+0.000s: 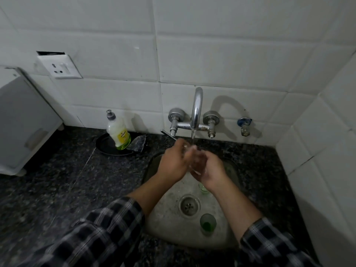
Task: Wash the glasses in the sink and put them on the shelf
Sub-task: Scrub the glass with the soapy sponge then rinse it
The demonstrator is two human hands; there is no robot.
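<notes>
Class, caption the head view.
Left hand and right hand rinse a glass under the tap; green glass waits in the sink.

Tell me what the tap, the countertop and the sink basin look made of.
The tap looks like polished chromed metal: mirror-like highlights. The countertop looks like dark polished stone, probably granite, by its fine speckle. The sink basin looks like dull grey metal, likely stainless steel, matte and water-stained.
</notes>
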